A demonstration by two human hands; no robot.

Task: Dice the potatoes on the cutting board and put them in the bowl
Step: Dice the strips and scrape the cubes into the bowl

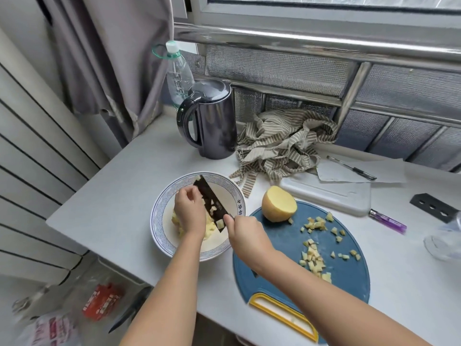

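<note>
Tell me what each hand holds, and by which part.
The right hand grips the black-bladed knife by its handle, blade over the white blue-rimmed bowl. The left hand touches the blade; whether it holds anything cannot be told.

Two bare forearms — left hand (188,213), right hand (245,233) — uncovered to the frame's edge.

A white counter (119,196) sits in soft daylight. Behind the counter runs a window (324,3) with a metal rail (299,38) and mesh panels (274,68). Left of the counter hang a grey curtain (107,58) and a ribbed white panel (30,158).
</note>
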